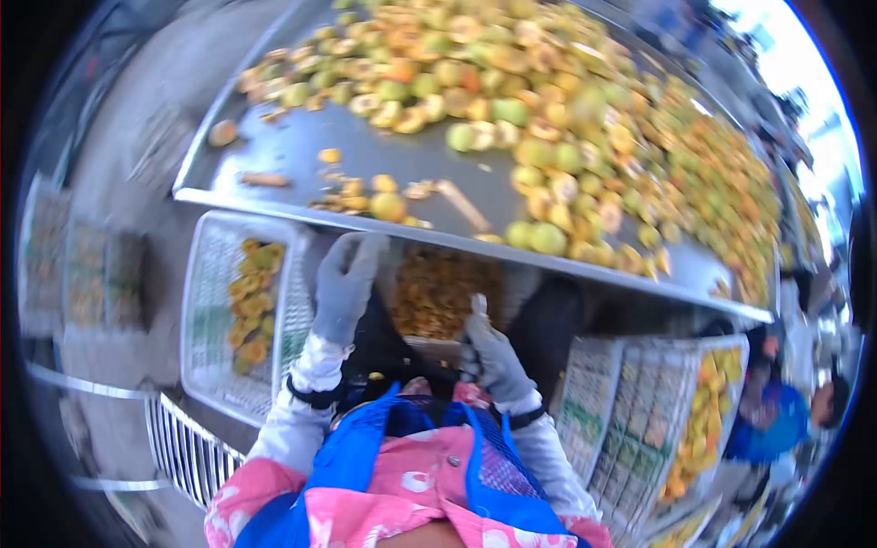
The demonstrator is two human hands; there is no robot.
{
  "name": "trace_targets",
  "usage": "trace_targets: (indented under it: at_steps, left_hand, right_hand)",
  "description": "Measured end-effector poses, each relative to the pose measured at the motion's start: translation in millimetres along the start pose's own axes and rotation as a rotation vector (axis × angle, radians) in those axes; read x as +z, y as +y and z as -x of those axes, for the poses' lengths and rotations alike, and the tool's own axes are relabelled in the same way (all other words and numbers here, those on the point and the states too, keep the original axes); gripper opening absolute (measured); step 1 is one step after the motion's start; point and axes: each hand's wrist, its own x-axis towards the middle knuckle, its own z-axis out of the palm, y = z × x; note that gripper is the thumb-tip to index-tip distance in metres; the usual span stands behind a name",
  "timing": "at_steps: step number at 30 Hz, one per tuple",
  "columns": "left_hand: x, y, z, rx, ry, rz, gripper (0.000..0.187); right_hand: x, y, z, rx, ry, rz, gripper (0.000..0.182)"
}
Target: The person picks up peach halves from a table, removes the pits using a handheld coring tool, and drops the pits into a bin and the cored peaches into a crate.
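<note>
- The left hand (345,285), gloved in grey, is reaching to the near rim of the metal table (274,151); its fingers are standing slightly parted, and whether they are gripping anything cannot be told.
- The right hand (496,358), also gloved, is curling its fingers mostly closed around a small pale object (480,307), type unclear, pointing toward the table.
- Halved and whole fruit (566,119) is covering much of the table; two brown stick-like pieces (463,205) are lying near its near edge.
- Cut pieces (443,292) are lying below the rim, between the knees.
- A white basket (187,320) is standing left, holding yellow fruit; crates (598,411) are standing right, one holding yellow fruit.
</note>
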Motion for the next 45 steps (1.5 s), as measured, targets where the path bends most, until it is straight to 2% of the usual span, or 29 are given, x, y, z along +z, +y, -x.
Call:
trace_targets:
  at_steps: [2, 5, 6, 8, 10, 11, 12, 15, 16, 18, 19, 21, 22, 25, 27, 29, 30, 32, 33, 35, 36, 37, 39, 40, 41, 43, 44, 45]
  left_hand:
    - [-18, 18, -19, 0.014, 0.056, -0.062, 0.022]
    - [-34, 8, -78, -0.067, -0.177, -0.306, 0.029]
    - [-39, -11, -112, -0.069, -0.231, -0.354, 0.032]
    - [-35, -17, -168, 0.090, -0.236, -0.515, 0.035]
    - [-24, -15, -222, 0.151, -0.215, -0.823, 0.035]
    - [-17, -38, -256, 0.310, -0.096, -0.840, 0.036]
    - [-1, -24, -271, 0.323, -0.028, -0.856, 0.038]
    - [40, -21, -327, 0.719, 0.082, -0.999, 0.058]
    - [49, -19, -330, 0.722, 0.078, -0.993, 0.058]
    - [67, -12, -336, 0.400, -0.016, -1.155, 0.086]
    - [74, -14, -335, 0.412, -0.025, -1.150, 0.086]
    - [84, -19, -322, 0.262, -0.019, -1.324, 0.110]
    - [85, -25, -319, 0.211, -0.028, -1.262, 0.114]
    - [77, -40, -303, 0.231, -0.117, -1.255, 0.119]
    - [67, -23, -286, 0.165, -0.216, -1.056, 0.118]
    - [55, -45, -280, 0.217, -0.084, -0.781, 0.112]
    - [51, -52, -271, 0.202, -0.091, -0.792, 0.112]
    - [47, -47, -270, -0.091, -0.164, 0.114, 0.082]
    - [46, -44, -266, -0.084, -0.163, 0.112, 0.082]
    - [42, -33, -233, -0.112, -0.550, 0.925, 0.051]
    - [48, -13, -206, -0.049, -0.483, 0.864, 0.043]
    - [53, -2, -187, -0.060, -0.486, 0.862, 0.043]
    - [61, 11, -155, 0.407, -0.473, 0.377, 0.048]
    - [65, 20, -139, 0.177, -0.572, 0.728, 0.049]
    - [68, 15, -134, 0.160, -0.582, 0.731, 0.049]
    - [74, 1, -125, -0.141, -0.616, 0.820, 0.053]
    - [75, 8, -115, -0.226, -0.648, 0.925, 0.047]
    - [76, -1, -105, -0.233, -0.654, 0.925, 0.047]
  right_hand:
    - [-7, 3, -5, 0.002, 0.007, 0.074, 0.042]
    - [-5, 2, -2, -0.014, 0.015, 0.083, 0.042]
    - [-5, 0, -4, 0.007, 0.015, 0.030, 0.034]
    - [-7, 0, -6, 0.004, 0.029, 0.055, 0.034]
    - [-7, -1, -9, -0.032, 0.083, 0.086, 0.038]
    - [-7, -2, -11, -0.036, 0.084, 0.085, 0.038]
    - [-8, -1, -12, -0.019, 0.121, 0.060, 0.037]
    - [-10, -6, -18, 0.040, 0.182, 0.024, 0.032]
    - [-12, -3, -23, 0.023, 0.165, 0.029, 0.032]
    - [-15, 4, -29, -0.032, 0.128, 0.039, 0.033]
    - [-12, 2, -30, -0.041, 0.135, 0.029, 0.033]
    - [-9, -2, -29, -0.027, 0.128, 0.113, 0.036]
    - [-8, -2, -30, -0.020, 0.120, 0.128, 0.038]
    - [-4, -5, -29, -0.039, 0.089, 0.179, 0.038]
    - [0, -12, -21, -0.023, 0.095, 0.175, 0.038]
    - [0, -9, -19, 0.022, 0.079, 0.134, 0.036]
    - [-2, -5, -16, 0.041, 0.085, 0.100, 0.036]
    - [-2, -10, -17, 0.035, 0.083, 0.072, 0.036]
    - [-2, -11, -16, 0.025, 0.081, 0.095, 0.034]
    - [0, -11, -12, 0.030, 0.081, 0.116, 0.032]
    - [1, -12, -13, -0.023, 0.071, 0.127, 0.034]
    - [1, -15, -14, -0.083, 0.064, 0.133, 0.035]
    - [6, -28, -12, -0.201, 0.020, 0.142, 0.036]
    - [11, -37, -7, -0.272, -0.003, 0.144, 0.035]
    - [18, -49, -1, -0.297, 0.026, 0.196, 0.034]
    - [26, -62, 2, -0.432, 0.032, 0.213, 0.026]
    - [29, -69, 3, -0.465, 0.022, 0.217, 0.025]
    - [32, -74, 4, -0.498, 0.009, 0.221, 0.024]
